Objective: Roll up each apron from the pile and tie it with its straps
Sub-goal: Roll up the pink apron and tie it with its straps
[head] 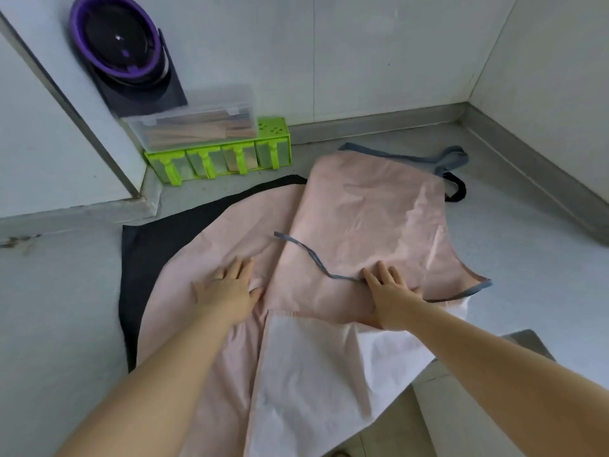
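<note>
Left grip [227,291] and right grip [390,296] spread flat.

pink apron [362,206] spread on counter [527,232], left hand [227,288], right hand [389,291] pressing flat on it

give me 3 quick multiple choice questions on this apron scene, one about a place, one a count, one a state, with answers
1. Where does the clear plastic box of wooden sticks sit?
A. on the lime-green plastic drawer rack
B. hung on the wall
C. in a sink

2. How many drawers does that rack show?
A. two
B. four
C. six

3. How do the left hand and right hand meet the pink cloth apron?
A. both flat on it, fingers straight
B. both clenched in fists above it
C. both lifting it off the counter

Answers: 1 A, the box rests on the rack's top. 2 B, four green-handled fronts stand in a row. 3 A, both palms lie down on the cloth and grip nothing.
</note>
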